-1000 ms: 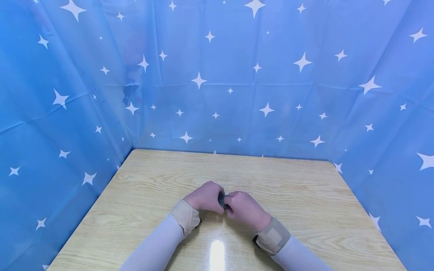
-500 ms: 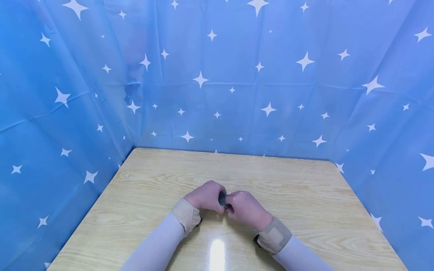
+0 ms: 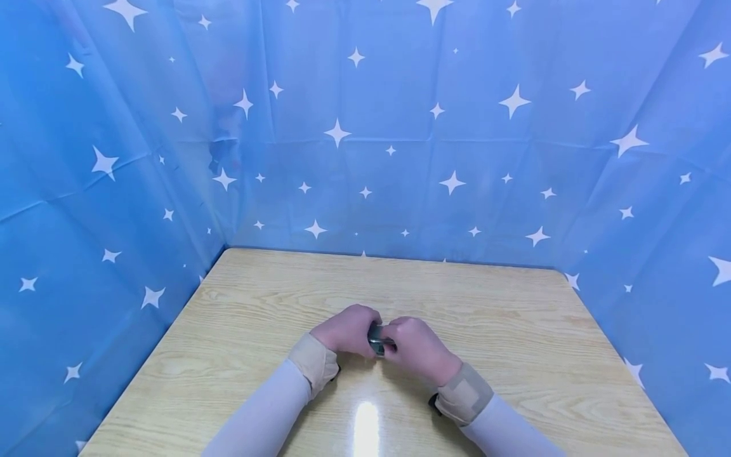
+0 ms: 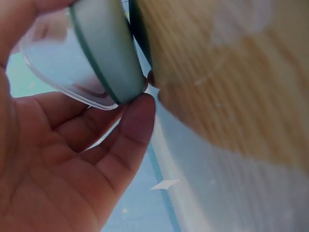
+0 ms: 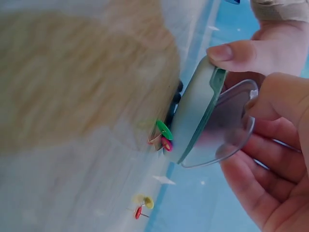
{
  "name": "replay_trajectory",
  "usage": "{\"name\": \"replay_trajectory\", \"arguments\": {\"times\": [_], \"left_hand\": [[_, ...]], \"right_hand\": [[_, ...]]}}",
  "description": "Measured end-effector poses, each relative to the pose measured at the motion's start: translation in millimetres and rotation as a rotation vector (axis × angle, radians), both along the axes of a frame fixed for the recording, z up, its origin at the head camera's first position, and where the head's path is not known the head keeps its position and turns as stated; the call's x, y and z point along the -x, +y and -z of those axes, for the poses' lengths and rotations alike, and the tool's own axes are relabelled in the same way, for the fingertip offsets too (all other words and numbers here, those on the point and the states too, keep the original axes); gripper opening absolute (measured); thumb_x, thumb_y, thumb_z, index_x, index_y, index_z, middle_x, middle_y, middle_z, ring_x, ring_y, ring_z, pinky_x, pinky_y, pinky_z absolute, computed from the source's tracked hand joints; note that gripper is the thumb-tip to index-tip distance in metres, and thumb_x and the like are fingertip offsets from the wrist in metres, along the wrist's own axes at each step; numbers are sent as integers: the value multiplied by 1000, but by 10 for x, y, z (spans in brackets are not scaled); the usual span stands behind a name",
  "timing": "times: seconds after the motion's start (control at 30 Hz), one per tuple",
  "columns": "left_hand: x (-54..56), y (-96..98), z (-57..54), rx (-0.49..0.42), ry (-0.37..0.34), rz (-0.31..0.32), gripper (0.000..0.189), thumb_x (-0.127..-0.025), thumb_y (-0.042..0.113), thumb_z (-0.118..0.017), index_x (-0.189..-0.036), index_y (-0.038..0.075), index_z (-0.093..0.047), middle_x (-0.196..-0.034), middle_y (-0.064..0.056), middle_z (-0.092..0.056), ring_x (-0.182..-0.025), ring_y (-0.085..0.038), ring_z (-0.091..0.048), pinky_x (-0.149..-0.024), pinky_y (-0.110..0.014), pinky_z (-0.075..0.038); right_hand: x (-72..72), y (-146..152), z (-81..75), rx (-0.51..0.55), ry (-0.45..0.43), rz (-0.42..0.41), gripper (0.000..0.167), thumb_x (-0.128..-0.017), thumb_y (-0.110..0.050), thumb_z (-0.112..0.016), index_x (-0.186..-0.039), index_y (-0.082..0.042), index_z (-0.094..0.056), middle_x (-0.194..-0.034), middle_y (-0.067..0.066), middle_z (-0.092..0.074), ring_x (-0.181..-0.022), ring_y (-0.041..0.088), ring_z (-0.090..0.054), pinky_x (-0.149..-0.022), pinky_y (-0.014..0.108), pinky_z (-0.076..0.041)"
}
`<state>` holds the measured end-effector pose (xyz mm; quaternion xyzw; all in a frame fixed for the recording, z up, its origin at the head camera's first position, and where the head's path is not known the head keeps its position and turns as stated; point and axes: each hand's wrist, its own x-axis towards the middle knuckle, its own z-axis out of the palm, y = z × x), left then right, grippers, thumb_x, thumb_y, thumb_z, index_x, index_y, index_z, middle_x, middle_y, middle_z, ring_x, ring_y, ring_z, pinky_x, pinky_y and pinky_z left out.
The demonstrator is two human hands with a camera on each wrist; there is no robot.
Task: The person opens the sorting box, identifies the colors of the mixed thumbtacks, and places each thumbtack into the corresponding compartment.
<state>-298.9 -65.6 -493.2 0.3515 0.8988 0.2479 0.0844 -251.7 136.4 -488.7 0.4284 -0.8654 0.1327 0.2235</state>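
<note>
A small pale green box with a darker green rim has a clear lid, which stands tilted away from the box. In the head view my left hand grips the box from the left, its thumb on the box's side in the right wrist view. My right hand pinches the edge of the clear lid between thumb and curled fingers. Beside the box lie a green thumbtack and a pink thumbtack. The inside of the box is mostly hidden.
A yellow thumbtack and a red thumbtack lie apart on the glossy wood-grain table. Dark round pieces sit close by the box. A blue star-patterned curtain surrounds the table.
My right hand has shifted slightly up and right, its fingers now higher. More of the box and the lid's edge shows between the hands. My left hand has stayed almost still.
</note>
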Motion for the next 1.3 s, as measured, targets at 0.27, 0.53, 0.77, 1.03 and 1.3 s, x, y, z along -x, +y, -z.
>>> {"name": "replay_trajectory", "arguments": {"times": [0.27, 0.53, 0.77, 1.03, 1.3], "left_hand": [[25, -42, -13, 24, -23, -21, 49, -66, 18, -95, -110, 13, -74, -96, 9, -70, -80, -7, -60, -76, -22, -52], [58, -80, -23, 56, -38, -42, 56, -64, 22, -99, -113, 14, -74, -101, 9, -71, -85, -6, -62, -81, -23, -53], [51, -85, -36, 63, -59, -63, 60, -64, 23, -100, -117, 14, -73, -104, 9, -72, -87, -6, -63, -83, -23, -54], [20, -92, -26, 72, -47, -50, 66, -64, 21, -100, -123, 12, -72, -110, 5, -73, -92, -7, -63, -87, -25, -55], [34, -87, -29, 70, -43, -60, 72, -65, 20, -100, -130, 13, -70, -117, 3, -73, -98, -10, -64, -91, -27, -55]], "right_hand": [[5, -1, 4, 32, -93, 57, 14, -85, -8, -83, -79, -16, -74, -73, -7, -67, -64, 1, -51, -62, 17, -49], [37, 15, -3, 107, -218, 76, 4, -92, -9, -82, -94, -12, -81, -89, 0, -78, -77, 8, -70, -68, 20, -56], [75, 67, -26, 170, -327, 65, 8, -94, -6, -79, -100, -11, -82, -96, 2, -80, -82, 9, -73, -72, 20, -59], [89, 112, -29, 237, -331, 83, 15, -95, 2, -75, -101, -9, -82, -95, 2, -80, -82, 10, -74, -73, 23, -60], [99, 108, -45, 245, -270, 110, 10, -95, -1, -76, -98, -8, -83, -92, 4, -80, -79, 14, -74, -70, 25, -60]]}}
